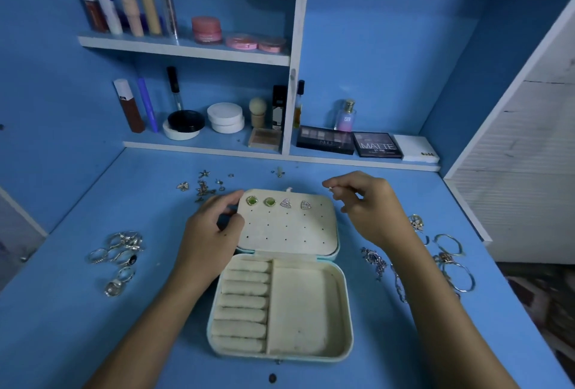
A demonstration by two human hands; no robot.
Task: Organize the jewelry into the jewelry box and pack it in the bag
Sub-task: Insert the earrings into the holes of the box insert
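Here the jewelry box [306, 304] lies open, four earrings [278, 202] in its lid; left fingers [231, 202] grip it, right fingers [334, 186] pinch something tiny

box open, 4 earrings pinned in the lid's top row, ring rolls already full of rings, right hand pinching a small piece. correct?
Not quite. The head view shows the ring rolls empty; the rings lie loose on the table left of the jewelry box. The rest holds: box open, four earrings in the lid's top row, right hand pinching a small piece.
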